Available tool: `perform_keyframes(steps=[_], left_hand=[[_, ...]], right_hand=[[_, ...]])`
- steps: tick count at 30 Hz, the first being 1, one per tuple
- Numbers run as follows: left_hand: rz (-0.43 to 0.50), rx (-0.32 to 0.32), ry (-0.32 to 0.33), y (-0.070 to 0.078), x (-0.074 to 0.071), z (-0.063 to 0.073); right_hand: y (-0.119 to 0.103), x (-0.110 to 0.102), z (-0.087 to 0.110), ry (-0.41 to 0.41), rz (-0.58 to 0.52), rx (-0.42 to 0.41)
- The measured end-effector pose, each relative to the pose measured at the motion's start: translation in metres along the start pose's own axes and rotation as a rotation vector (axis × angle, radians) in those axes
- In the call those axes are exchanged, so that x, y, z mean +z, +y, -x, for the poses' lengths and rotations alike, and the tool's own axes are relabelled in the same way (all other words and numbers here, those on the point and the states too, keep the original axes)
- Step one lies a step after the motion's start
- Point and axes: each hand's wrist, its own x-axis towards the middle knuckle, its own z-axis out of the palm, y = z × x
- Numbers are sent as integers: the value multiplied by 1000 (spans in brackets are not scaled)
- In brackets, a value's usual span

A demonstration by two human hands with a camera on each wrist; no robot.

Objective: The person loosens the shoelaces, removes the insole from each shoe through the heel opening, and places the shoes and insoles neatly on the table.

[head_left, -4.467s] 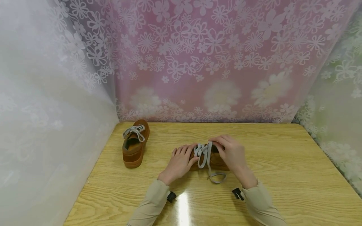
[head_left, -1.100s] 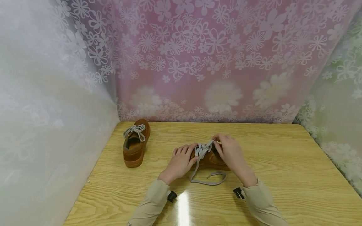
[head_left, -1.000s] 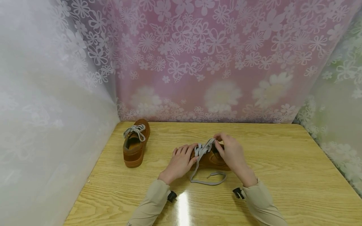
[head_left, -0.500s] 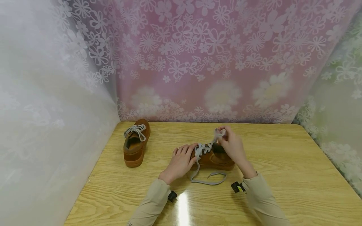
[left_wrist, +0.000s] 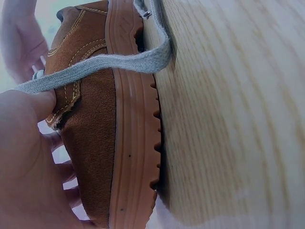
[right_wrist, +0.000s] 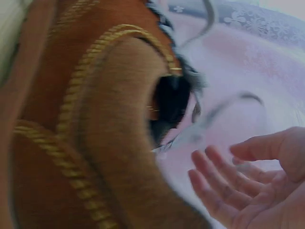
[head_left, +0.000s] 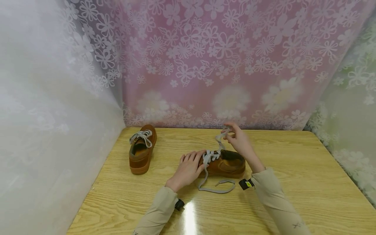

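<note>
A brown suede shoe [head_left: 227, 168] with grey laces lies on its sole, toe to the left. My left hand [head_left: 188, 168] holds its toe, fingers over the top and thumb on the near side, by the lace [left_wrist: 109, 63]. One lace end [head_left: 216, 191] curls on the table in front of the shoe. The other lace end [right_wrist: 228, 102] rises loose and blurred in the air behind the shoe. Beside that end, my right hand [head_left: 239, 140] is raised, thumb and fingers apart; the right wrist view shows nothing between them.
A matching brown shoe [head_left: 139, 161] with its lace in a bow stands at the back left of the wooden table [head_left: 293, 182]. A pink floral curtain [head_left: 188, 81] hangs along the back edge, with pale sheets at both sides.
My right hand has lifted up and back from the shoe, drawing one lace end out of the lacing and letting it go. My left hand has stayed on the toe.
</note>
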Motion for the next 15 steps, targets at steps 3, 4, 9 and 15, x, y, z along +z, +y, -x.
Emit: perform_keyframes(steps=[3, 4, 9, 15], left_hand=[[-2, -1, 2, -1, 1, 0], [-5, 1, 10, -2, 3, -1], [-4, 2, 12, -2, 3, -1], [1, 7, 13, -2, 1, -1]], right_hand=[[7, 3, 7, -17, 64, -46], [8, 4, 10, -14, 80, -62], [7, 7, 26, 1, 169, -117], [4, 18, 43, 6, 349, -170]])
